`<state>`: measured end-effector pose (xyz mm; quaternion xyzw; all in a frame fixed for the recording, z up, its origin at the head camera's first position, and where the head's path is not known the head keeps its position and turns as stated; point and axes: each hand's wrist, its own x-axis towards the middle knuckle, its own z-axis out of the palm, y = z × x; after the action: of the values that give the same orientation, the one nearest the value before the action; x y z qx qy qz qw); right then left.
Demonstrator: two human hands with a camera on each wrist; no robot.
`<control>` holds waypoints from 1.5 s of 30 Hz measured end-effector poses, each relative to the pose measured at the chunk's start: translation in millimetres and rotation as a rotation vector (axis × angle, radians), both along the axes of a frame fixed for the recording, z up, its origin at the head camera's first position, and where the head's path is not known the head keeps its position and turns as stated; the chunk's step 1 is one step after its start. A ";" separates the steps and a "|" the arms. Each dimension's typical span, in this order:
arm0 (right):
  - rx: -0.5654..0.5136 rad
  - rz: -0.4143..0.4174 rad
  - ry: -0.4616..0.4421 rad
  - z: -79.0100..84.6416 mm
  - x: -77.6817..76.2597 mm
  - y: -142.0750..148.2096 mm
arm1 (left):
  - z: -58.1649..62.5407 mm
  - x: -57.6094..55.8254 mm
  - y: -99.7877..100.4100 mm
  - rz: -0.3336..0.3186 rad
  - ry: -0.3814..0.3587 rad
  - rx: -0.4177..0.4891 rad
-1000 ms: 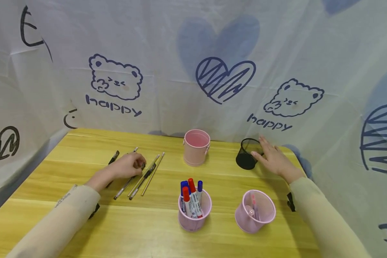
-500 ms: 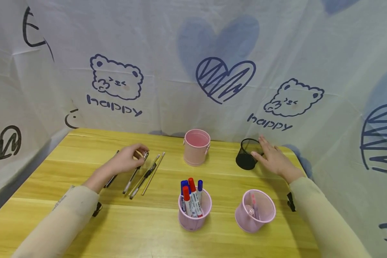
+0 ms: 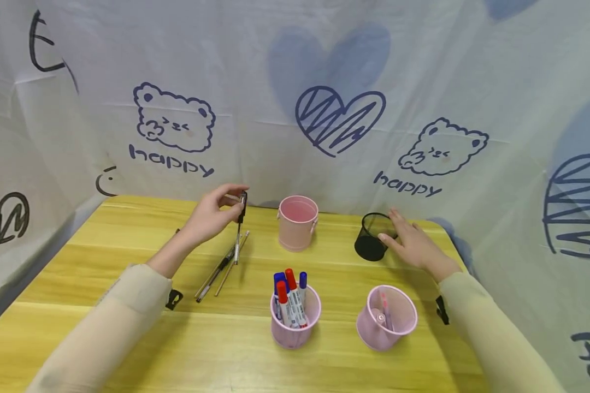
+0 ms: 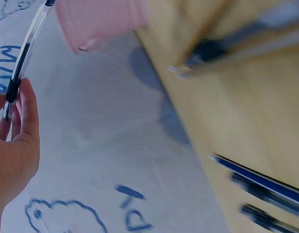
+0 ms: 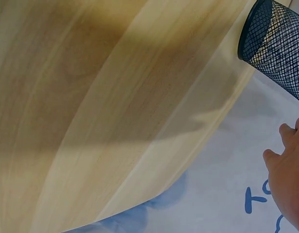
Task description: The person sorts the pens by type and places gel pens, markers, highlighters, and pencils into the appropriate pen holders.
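Pinch the pen (image 4: pixel 24 57) firmly near its top end with your left hand (image 3: pixel 215 214) so it doesn't swing, and clear its lower end of the loose pens (image 3: pixel 219 268) on the counter (image 3: pixel 226 349) before any sideways move. Your left fingers and thumb close on that pen alone; your right hand (image 3: pixel 415 244) grasps nothing, its fingers stretched along the black mesh cup (image 3: pixel 371 246), where a light, steady touch should stop it sliding. The pen hangs nearly upright, left of the pink bucket (image 3: pixel 297 234): slim, with a see-through barrel and black near the gripped end.
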<state>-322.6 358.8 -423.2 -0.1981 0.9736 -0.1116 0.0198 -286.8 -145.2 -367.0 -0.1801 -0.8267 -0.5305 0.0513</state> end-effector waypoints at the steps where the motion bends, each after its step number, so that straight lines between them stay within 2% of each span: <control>1: 0.000 0.002 0.001 -0.1 0.6 -0.6 | 4.8 -2.2 4.9 -0.005 0.011 0.032; 7: 0.000 0.012 -0.004 -0.6 2.5 -3.5 | 33.7 -14.5 39.4 -0.033 0.035 0.215; 12: -0.004 0.011 -0.011 -2.4 1.9 -3.3 | 51.6 -25.8 71.7 -0.079 0.059 0.290; 16: 0.002 0.008 -0.012 -4.7 1.8 -1.3 | 61.9 -34.5 97.1 -0.116 0.072 0.266; 21: -0.003 0.001 -0.017 -5.7 2.9 0.8 | 69.6 -42.5 126.8 -0.171 0.055 0.159; 25: -0.001 -0.008 -0.027 -6.0 3.8 1.3 | 67.1 -51.1 148.4 -0.231 0.064 0.064; 29: -0.008 -0.006 -0.028 -4.7 5.2 0.0 | 61.6 -60.7 167.2 -0.266 0.095 -0.034; 34: -0.003 -0.012 -0.029 -2.9 4.3 0.1 | 54.8 -70.8 188.0 -0.306 0.088 -0.114; 45: -0.006 -0.016 -0.034 -0.3 4.7 -0.6 | 32.4 -81.3 216.7 -0.372 0.070 -0.292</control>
<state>-317.8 358.2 -423.5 -0.1886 0.9743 -0.1183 0.0351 -368.0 71.5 -334.6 -0.3531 -0.8449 -0.3993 -0.0455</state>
